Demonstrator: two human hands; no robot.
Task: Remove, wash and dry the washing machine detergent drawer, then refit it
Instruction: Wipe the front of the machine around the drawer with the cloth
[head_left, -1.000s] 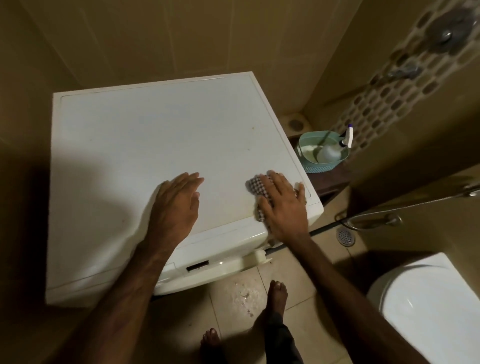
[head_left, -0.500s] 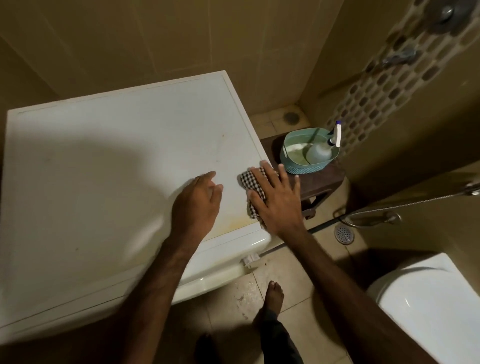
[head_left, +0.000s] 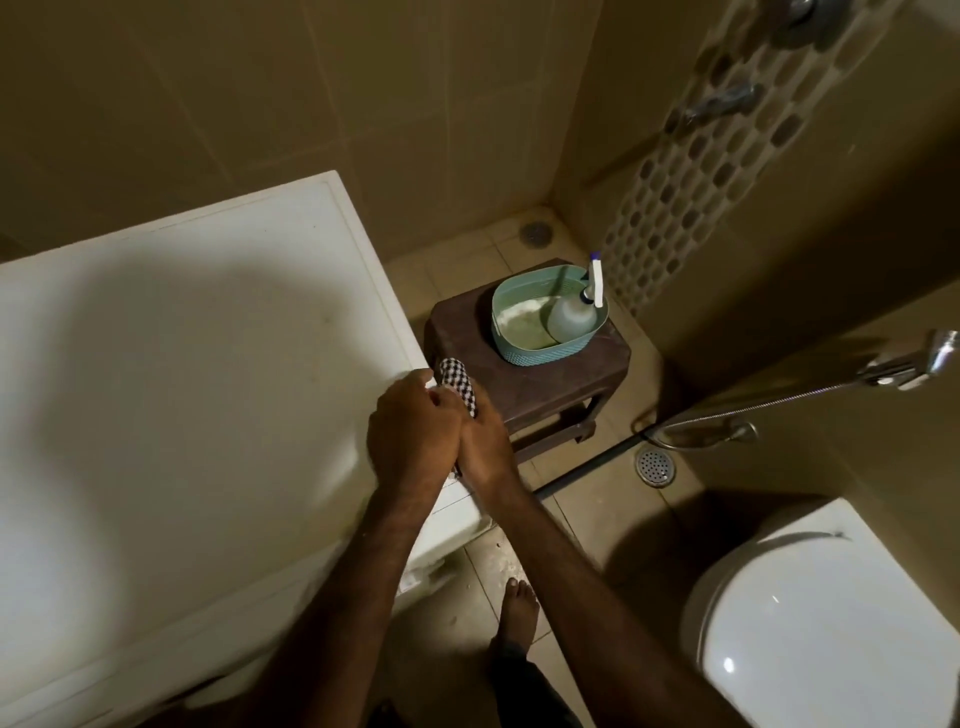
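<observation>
At the right edge of the washing machine (head_left: 182, 364) top, near its front corner, the left hand (head_left: 413, 434) and right hand (head_left: 485, 441) press together, both curled around a checkered cloth (head_left: 460, 387). The cloth's long axis runs away from the person, its free end poking out beyond the fingers toward a brown stool (head_left: 550, 384) carrying a teal basket (head_left: 524, 353).

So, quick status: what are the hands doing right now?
Left hand and right hand together, both gripping the cloth at the washer corner. Drawer not in view. Nothing in the way.
</observation>
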